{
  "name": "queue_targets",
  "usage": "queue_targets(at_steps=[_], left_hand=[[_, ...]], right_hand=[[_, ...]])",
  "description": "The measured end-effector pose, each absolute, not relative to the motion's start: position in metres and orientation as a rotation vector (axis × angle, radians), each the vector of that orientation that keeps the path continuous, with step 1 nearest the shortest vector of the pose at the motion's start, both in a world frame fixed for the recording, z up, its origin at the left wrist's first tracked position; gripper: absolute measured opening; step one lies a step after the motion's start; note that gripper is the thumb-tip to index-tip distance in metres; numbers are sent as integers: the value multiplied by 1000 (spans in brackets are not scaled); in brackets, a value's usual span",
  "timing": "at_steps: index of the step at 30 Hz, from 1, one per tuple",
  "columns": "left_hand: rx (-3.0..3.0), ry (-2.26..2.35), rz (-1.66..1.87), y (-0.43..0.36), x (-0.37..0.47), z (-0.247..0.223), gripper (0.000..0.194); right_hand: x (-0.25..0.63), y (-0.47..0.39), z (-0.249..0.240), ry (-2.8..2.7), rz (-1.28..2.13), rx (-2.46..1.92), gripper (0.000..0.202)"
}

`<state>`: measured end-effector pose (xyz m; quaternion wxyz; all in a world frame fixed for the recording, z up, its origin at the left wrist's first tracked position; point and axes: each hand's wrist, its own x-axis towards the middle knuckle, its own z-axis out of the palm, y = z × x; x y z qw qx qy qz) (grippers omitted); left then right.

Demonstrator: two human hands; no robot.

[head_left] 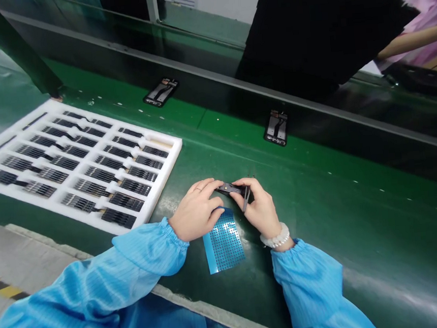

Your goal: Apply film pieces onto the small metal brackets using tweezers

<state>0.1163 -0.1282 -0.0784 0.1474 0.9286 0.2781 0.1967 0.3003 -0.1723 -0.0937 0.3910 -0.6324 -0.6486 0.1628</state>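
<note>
Between my two hands is a small stack of dark flat phone parts [227,187], close above the green bench. My left hand [199,209] has its fingers closed on the left end of the parts. My right hand [258,204] grips the other end and also keeps dark tweezers [246,198] in its fingers, the tips pointing down toward me. Just below my hands lies a blue sheet [224,242] covered with rows of small dark dots. Its top edge is partly behind my left hand.
A white foam tray [168,174] with many dark strip-like parts in its slots sits at left. On the green strip beyond lie two opened phone bodies, one phone body [161,92] left and another phone body [276,128] right. A person's arm [418,39] shows at upper right.
</note>
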Motion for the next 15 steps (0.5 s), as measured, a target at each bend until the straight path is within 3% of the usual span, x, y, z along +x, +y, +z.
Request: queue_targets(at_steps=[15], left_hand=[[2991,653,502,-138,118,-83,21]], right_hand=[[300,-180,-96,-1325,739,-1631,23]])
